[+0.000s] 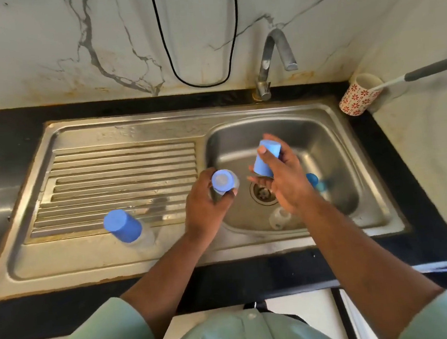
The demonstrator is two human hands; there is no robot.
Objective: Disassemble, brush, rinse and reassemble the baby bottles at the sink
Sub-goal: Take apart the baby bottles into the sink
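Left hand (203, 198): curled round a clear bottle (225, 184) with a blue collar, held upright over the basin's left edge.
Right hand (279, 175): fingers and thumb wrapped on a blue cap (266, 159), tilted, above the drain (263, 193).
Second bottle (129, 227): capped in blue, clear body, standing on the draining board (125, 175).
Sink (347, 174): a clear part (278, 217) lies near the front wall; blue pieces (314, 181) blurred behind the right wrist.
Table corner: patterned cup (359, 95) holding a brush handle (424, 70).
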